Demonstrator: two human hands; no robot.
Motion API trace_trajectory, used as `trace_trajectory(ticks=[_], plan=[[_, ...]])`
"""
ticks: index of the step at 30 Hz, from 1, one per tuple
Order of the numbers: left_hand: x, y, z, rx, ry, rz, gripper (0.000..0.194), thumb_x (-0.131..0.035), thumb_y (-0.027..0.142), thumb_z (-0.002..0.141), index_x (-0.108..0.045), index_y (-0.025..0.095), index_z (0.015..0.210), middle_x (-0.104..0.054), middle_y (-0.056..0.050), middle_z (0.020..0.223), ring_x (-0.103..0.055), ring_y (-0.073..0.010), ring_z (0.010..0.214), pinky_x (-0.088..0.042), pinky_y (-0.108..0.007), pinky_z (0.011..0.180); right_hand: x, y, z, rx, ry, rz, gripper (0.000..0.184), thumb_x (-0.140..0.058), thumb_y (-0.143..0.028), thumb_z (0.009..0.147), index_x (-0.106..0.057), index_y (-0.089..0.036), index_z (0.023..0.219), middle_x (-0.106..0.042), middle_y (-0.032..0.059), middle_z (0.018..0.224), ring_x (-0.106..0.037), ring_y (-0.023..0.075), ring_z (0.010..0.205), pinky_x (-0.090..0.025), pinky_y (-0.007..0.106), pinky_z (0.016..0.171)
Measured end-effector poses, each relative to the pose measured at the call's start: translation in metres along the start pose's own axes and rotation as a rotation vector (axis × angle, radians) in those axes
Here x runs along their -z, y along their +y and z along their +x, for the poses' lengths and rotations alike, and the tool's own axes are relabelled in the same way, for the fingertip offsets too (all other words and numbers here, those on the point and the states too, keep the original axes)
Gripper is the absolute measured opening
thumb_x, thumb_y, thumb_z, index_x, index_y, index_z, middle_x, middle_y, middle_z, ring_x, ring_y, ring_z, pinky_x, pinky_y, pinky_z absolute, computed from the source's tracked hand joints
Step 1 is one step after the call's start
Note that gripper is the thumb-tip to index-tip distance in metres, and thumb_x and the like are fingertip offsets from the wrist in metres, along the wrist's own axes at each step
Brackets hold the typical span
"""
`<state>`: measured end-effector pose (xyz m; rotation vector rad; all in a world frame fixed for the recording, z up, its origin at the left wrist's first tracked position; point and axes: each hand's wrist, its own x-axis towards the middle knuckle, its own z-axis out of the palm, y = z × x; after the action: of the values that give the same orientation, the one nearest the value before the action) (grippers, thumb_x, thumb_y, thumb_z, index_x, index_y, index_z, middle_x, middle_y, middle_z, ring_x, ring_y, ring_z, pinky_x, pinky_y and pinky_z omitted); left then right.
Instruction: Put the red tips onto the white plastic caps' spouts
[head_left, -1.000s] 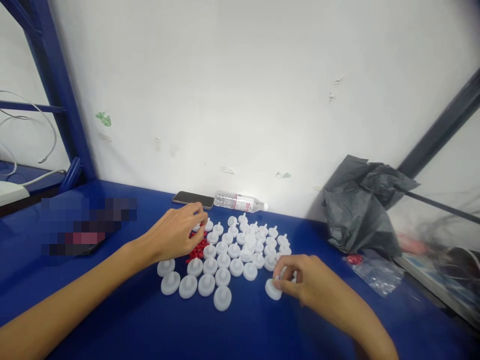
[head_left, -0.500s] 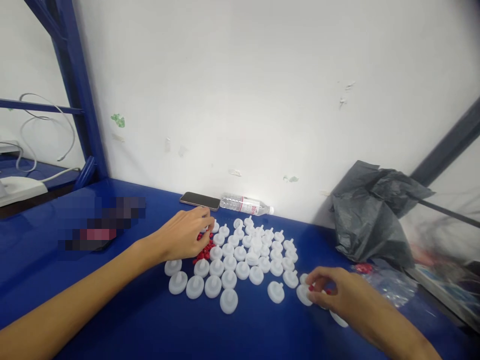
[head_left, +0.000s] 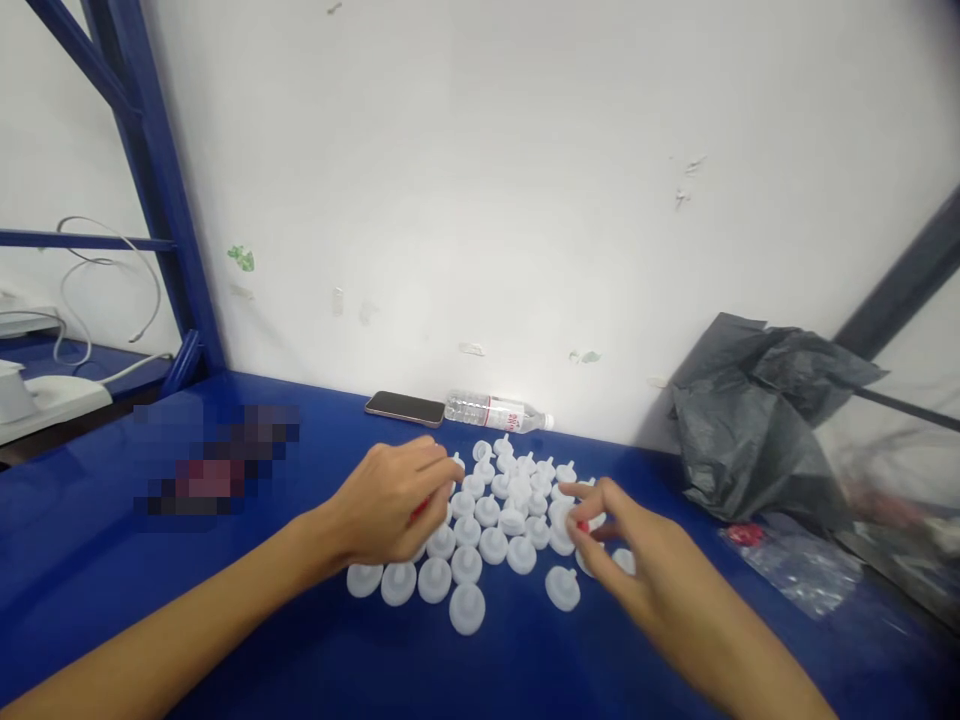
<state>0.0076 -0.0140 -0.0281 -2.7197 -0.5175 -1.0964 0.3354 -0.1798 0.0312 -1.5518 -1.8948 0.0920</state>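
Note:
Many white round plastic caps with short spouts (head_left: 466, 608) lie in a cluster on the blue table. My right hand (head_left: 626, 540) is over the cluster's right side, thumb and fingers curled around a white spouted cap (head_left: 561, 527). A small red piece (head_left: 582, 527) shows at those fingertips; whether it is fixed to the cap I cannot tell. At the cluster's left side, my left hand (head_left: 397, 500) is bent with its fingers drawn together. Red (head_left: 421, 507) shows between its thumb and fingers. What the fingertips hold is hidden, and the hand covers the pile of small red pieces.
Against the wall lie a phone (head_left: 405, 408) and a clear water bottle (head_left: 495, 412). A dark grey plastic bag (head_left: 750, 420) stands at the right, with a clear bag (head_left: 802, 575) before it. Blue frame posts (head_left: 161, 190) rise at the left. A blurred-out patch covers something at left.
My right hand has moved left and up from the table's right side to the cluster, with a white cap at its fingers. My left hand has shifted slightly right and down over the red pieces.

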Motion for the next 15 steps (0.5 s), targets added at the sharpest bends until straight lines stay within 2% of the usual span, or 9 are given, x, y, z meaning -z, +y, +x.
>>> trace_trajectory(ticks=[3, 7, 11, 15], plan=[[-0.011, 0.012, -0.004, -0.086, -0.036, 0.019, 0.017, -0.065, 0.023, 0.11, -0.079, 0.03, 0.117, -0.075, -0.005, 0.086, -0.071, -0.0286, 0.072, -0.047, -0.046, 0.058, -0.023, -0.011, 0.008, 0.11, 0.044, 0.031, 0.01, -0.081, -0.032, 0.104, -0.079, -0.041, 0.106, -0.097, 0.0013, 0.108, -0.094, 0.0338, 0.086, -0.084, 0.048, 0.079], [-0.011, 0.024, -0.005, -0.134, -0.114, 0.047, 0.009, -0.075, 0.032, 0.103, -0.077, 0.033, 0.112, -0.073, -0.006, 0.085, -0.072, -0.032, 0.072, -0.053, -0.05, 0.058, -0.046, -0.029, 0.014, 0.116, 0.065, 0.081, 0.024, -0.092, -0.03, 0.098, -0.074, -0.04, 0.111, -0.08, -0.0078, 0.082, -0.081, 0.0276, 0.063, -0.079, 0.041, 0.068], [0.006, 0.036, 0.003, -0.157, -0.183, 0.002, 0.005, -0.077, 0.031, 0.104, -0.074, 0.035, 0.106, -0.073, -0.005, 0.086, -0.067, -0.0307, 0.066, -0.052, -0.05, 0.054, -0.056, -0.046, 0.014, 0.134, 0.016, 0.157, 0.038, -0.1, -0.026, 0.09, -0.069, -0.04, 0.108, -0.081, -0.01, 0.085, -0.083, 0.0268, 0.066, -0.078, 0.039, 0.064], [0.018, 0.047, 0.01, -0.121, -0.239, -0.101, 0.019, -0.066, 0.024, 0.113, -0.063, 0.035, 0.098, -0.072, -0.004, 0.084, -0.066, -0.0283, 0.065, -0.05, -0.048, 0.054, -0.063, -0.049, 0.014, 0.185, 0.028, 0.167, 0.043, -0.106, -0.028, 0.087, -0.073, -0.042, 0.112, -0.087, -0.01, 0.092, -0.088, 0.0284, 0.073, -0.081, 0.04, 0.068]])
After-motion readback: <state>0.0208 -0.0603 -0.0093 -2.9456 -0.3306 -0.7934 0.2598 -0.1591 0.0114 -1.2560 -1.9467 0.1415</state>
